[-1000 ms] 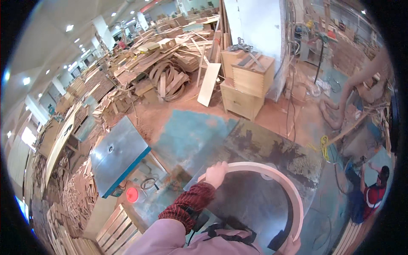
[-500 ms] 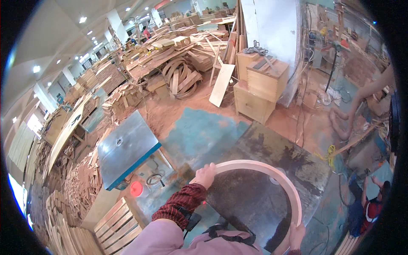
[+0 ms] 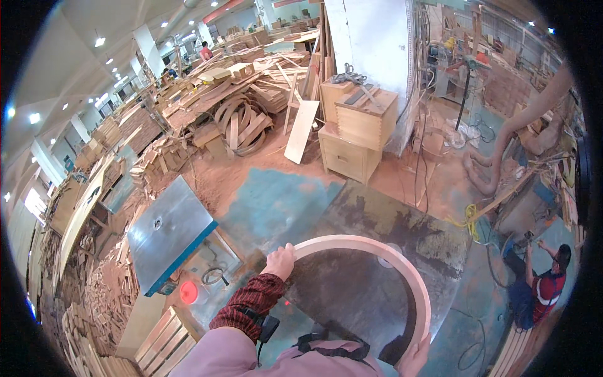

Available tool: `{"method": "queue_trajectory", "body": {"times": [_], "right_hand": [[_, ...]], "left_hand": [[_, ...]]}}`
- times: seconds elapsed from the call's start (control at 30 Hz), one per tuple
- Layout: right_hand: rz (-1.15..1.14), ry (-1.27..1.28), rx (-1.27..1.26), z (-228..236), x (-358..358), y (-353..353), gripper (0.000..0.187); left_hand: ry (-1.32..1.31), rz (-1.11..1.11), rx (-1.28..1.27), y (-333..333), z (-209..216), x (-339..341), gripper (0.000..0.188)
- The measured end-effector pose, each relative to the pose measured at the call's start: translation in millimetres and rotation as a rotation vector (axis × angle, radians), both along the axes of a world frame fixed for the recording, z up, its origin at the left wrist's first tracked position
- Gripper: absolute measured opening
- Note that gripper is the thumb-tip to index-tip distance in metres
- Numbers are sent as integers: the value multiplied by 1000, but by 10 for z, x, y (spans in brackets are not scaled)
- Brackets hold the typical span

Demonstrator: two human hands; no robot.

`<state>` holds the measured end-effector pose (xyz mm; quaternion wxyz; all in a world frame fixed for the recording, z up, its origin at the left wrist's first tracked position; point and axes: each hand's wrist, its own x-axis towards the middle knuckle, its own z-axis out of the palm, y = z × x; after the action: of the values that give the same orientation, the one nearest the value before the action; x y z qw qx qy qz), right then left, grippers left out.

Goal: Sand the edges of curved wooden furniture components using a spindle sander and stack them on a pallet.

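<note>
A curved pale wooden hoop piece [image 3: 421, 295] arches over a dark, stained metal table [image 3: 377, 210] in front of me. My left hand [image 3: 281, 261] is closed around its left end. At the lower right, my right hand [image 3: 414, 358] grips the other side of the curve, partly cut off by the picture's edge. Beneath the arch the table surface looks dusty and worn. A small pale disc [image 3: 387, 256] on the table shows beside the hoop's outer edge. Whether the wood rests on the metal or hangs just above it, I cannot tell.
A second metal machine table [image 3: 169, 226] with a blue edge stands to the left, near a red round object [image 3: 188, 292]. Wooden cabinets [image 3: 352, 154] and piled lumber lie ahead. At right, a co-worker [image 3: 548, 286] sits low near a thick hose [image 3: 502, 154] and yellow cord [image 3: 468, 218].
My view has turned slightly right, so the surroundings sit further left. Both hands keep hold of the hoop piece. More of the co-worker shows at right.
</note>
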<state>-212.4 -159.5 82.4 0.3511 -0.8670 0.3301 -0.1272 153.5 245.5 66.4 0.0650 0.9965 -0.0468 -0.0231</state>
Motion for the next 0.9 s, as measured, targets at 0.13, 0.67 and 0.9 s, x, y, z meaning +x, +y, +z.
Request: {"method": "queue_trajectory", "body": {"times": [0.13, 0.67, 0.9], "right_hand": [[9, 113, -23, 33, 159, -105, 56], [263, 126, -178, -186, 1392, -394, 55], [381, 116, -311, 22, 2107, -139, 56]], "left_hand": [[9, 28, 26, 51, 7, -65, 22], [74, 298, 75, 793, 51, -462, 27], [77, 363, 114, 1289, -80, -547, 34]]}}
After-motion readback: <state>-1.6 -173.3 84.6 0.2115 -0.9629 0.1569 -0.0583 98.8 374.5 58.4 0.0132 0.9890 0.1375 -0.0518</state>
